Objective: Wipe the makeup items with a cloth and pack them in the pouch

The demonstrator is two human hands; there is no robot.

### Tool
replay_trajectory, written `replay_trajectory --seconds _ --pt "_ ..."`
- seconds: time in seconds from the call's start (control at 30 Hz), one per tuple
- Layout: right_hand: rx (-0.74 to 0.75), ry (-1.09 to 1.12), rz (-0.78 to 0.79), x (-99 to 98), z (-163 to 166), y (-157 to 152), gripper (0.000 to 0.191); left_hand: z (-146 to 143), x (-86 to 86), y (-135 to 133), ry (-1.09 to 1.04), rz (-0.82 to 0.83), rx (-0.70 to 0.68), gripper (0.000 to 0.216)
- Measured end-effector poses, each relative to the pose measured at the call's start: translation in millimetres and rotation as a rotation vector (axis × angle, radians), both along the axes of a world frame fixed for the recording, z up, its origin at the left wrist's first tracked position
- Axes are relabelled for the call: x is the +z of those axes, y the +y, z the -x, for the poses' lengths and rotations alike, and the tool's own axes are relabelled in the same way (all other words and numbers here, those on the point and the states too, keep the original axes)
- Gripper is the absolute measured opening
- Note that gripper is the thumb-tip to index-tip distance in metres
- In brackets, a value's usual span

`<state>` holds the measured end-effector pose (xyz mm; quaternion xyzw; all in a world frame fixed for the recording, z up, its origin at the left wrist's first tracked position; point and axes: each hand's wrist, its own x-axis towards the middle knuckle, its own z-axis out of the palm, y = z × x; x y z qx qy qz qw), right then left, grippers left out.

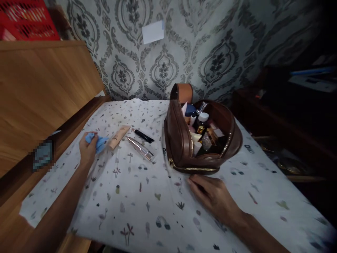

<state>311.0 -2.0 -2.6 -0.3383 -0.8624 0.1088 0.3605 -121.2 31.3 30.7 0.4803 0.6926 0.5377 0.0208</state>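
A crumpled light blue cloth (100, 143) is pinched in my left hand (88, 147) at the left of the table. Just right of it lies a beige tube (119, 136). Beyond that rest a silver-and-clear tube (140, 149) and a short black tube (143, 135), both flat on the cover. My right hand (212, 193) rests on the table in front of the brown cosmetic bag (181, 140), fingers curled together; whether anything is inside them is hidden. The bag stands unzipped, showing a white-capped jar (203, 117) and several other cosmetics.
A white patterned cloth (147, 211) covers the table. At left rises a wooden panel (44, 95) with a red basket (28, 21) on top. Grey damask wallpaper (163, 66) backs the table. Dark furniture (273, 116) stands at right.
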Motion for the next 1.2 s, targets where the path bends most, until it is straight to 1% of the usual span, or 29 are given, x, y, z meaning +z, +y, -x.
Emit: replay_trajectory --seconds 0.07,0.17,0.23,0.3,0.37,0.47,0.53,0.63,0.8,0.9,1.0,1.07,1.2 --pt "0.04 -0.027 0.051 6.2 18.1 -3.0 0.026 -18.4 3.2 2.0 0.069 0.003 -0.082 0.025" --pt "0.048 -0.036 0.101 12.8 53.9 -2.7 0.02 -47.5 11.1 5.0 0.261 0.093 -0.284 0.023" --pt "0.016 -0.027 0.111 11.8 79.7 2.1 0.024 -64.8 15.1 7.6 0.409 0.089 -0.426 0.024" --pt "-0.045 -0.055 0.112 5.4 103.1 9.8 0.033 -80.5 15.0 10.8 0.533 0.046 -0.566 0.024" --pt "-0.108 -0.075 0.118 -4.4 121.4 18.0 0.038 -95.7 9.8 13.3 0.628 0.012 -0.675 0.023" --pt "-0.182 -0.097 0.141 -19.1 136.5 26.7 0.037 -116.7 -4.9 13.3 0.778 0.014 -0.755 0.02" --pt "-0.205 -0.094 0.148 -25.1 139.2 29.0 0.031 -126.6 -15.2 11.0 0.871 0.043 -0.764 0.019" --pt "-0.205 -0.093 0.162 -26.8 137.8 29.3 0.022 -132.1 -25.2 7.7 0.92 0.057 -0.756 0.02" --pt "-0.189 -0.098 0.178 -21.6 135.4 28.8 0.016 -127.0 -29.3 8.0 0.913 -0.003 -0.767 0.027" --pt "-0.171 -0.083 0.183 -21.6 135.0 29.9 0.02 -122.5 -30.7 10.4 0.936 -0.024 -0.76 0.027" --pt "-0.151 -0.063 0.166 -23.5 134.3 31.0 0.03 -115.3 -31.7 14.0 0.933 0.03 -0.721 0.024" --pt "-0.139 -0.052 0.153 -24.2 133.8 30.9 0.034 -108.0 -31.3 17.4 0.9 0.091 -0.67 0.021" --pt "-0.137 -0.064 0.157 -22.1 133.8 28.6 0.034 -89.4 -29.5 27.1 0.809 0.195 -0.543 0.017"
